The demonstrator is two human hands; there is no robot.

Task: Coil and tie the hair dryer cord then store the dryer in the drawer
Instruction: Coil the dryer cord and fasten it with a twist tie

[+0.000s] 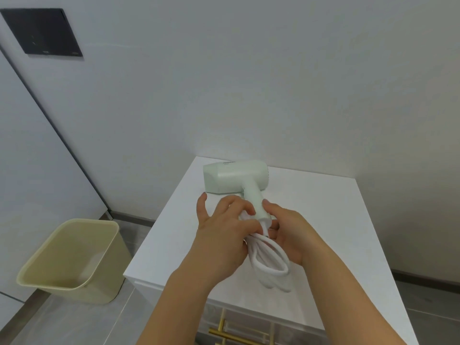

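A pale green hair dryer [234,176] lies on its side on the white cabinet top [323,220], nozzle to the left, handle toward me. Its white cord [270,263] is gathered into several long loops below the handle end. My left hand [224,235] grips the upper part of the loops close to the handle, fingers curled. My right hand [290,232] holds the cord bundle from the right side, thumb against the handle's base. The plug is hidden. A drawer front with a gold handle [236,337] shows under the cabinet top.
A beige waste bin [69,260] stands on the grey tiled floor left of the cabinet. White walls rise behind, with a dark panel [42,32] high on the left. The cabinet top's right half holds nothing.
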